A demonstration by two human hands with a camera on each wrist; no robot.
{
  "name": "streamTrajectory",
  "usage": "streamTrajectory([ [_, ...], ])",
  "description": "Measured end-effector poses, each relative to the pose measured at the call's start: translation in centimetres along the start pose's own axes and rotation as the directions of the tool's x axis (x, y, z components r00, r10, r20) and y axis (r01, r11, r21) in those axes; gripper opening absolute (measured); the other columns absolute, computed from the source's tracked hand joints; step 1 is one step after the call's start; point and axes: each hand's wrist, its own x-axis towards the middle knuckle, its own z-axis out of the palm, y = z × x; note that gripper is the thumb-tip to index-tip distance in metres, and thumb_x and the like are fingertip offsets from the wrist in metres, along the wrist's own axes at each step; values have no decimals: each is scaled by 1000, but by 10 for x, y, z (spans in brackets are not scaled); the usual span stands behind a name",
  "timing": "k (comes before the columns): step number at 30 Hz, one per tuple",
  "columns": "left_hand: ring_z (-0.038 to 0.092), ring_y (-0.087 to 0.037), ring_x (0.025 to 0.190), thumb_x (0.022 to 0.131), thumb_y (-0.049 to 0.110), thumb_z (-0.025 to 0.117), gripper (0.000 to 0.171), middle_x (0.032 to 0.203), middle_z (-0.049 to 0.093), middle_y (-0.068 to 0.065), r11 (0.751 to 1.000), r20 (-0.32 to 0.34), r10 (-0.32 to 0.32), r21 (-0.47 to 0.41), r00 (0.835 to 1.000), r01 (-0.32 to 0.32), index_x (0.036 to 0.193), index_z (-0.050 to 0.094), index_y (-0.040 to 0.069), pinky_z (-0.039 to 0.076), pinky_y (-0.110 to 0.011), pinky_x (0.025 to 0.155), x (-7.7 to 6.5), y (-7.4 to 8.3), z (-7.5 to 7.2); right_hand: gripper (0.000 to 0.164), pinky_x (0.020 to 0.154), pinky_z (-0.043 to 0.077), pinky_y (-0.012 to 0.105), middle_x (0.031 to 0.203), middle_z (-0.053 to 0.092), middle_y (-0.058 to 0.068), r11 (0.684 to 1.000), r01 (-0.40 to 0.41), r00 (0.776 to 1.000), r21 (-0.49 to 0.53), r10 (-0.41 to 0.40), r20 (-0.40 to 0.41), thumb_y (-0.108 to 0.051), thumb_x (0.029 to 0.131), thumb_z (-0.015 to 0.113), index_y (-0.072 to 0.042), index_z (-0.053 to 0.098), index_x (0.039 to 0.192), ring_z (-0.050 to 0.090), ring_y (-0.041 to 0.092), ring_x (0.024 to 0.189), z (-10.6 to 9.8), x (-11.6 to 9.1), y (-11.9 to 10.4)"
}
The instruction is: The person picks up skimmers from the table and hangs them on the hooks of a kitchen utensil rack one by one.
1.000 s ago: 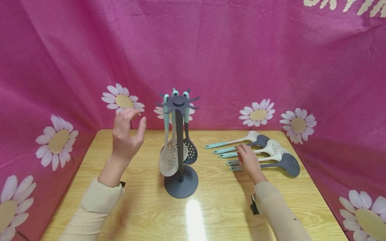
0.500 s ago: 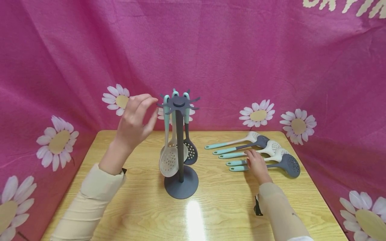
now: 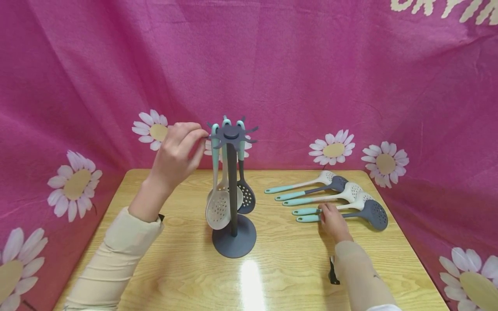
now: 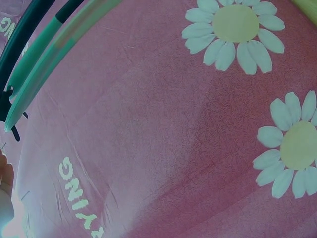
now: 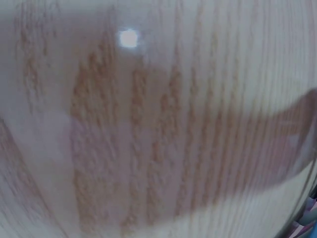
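Resting across two utensils, the right hand (image 3: 333,221) is seen with its fingers bent over the near white skimmer (image 3: 352,205) and the near dark skimmer (image 3: 365,212); whether either is gripped cannot be told. Teal handle ends are noted left of this hand, perforated heads to its right. Three more skimmers (image 3: 324,198) are laid out just beyond it.

The left hand (image 3: 177,149) is raised, its thumb and forefinger held at the left edge of the stand's top (image 3: 231,133); whether a prong is pinched cannot be told. Just right of these fingertips, a white spoon (image 3: 218,211), a second pale utensil (image 3: 224,181) and a dark spoon (image 3: 249,203) are hung. The stand's round base (image 3: 234,246) is set on the table (image 3: 186,259) between the hands.

Lettering (image 3: 470,10) on the cloth (image 3: 249,65), far above the right hand, is read as "RYIN", cut off at the frame edge; "YING" is read sideways in the left wrist view.
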Motion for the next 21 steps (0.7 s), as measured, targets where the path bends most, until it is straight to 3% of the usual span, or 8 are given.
streamTrajectory([
  [8, 53, -32, 74, 72, -11, 63, 11, 82, 58, -20, 1000, -3, 3, 1, 1000, -3, 83, 61, -9, 47, -39, 70, 0, 1, 1, 12, 74, 46, 47, 91, 54, 12, 999, 16, 1000, 29, -16, 1, -1, 83, 56, 0, 60, 95, 54, 32, 85, 5, -8, 2],
  [21, 50, -32, 72, 71, -14, 62, 11, 82, 56, -19, 1000, 14, 9, 5, 1000, -9, 81, 62, -9, 47, -38, 67, 4, 5, 0, 21, 72, 48, 45, 91, 55, 11, 994, 85, 994, 65, -90, 62, 2, 78, 61, 0, 61, 99, 55, 29, 85, -3, -9, 5],
])
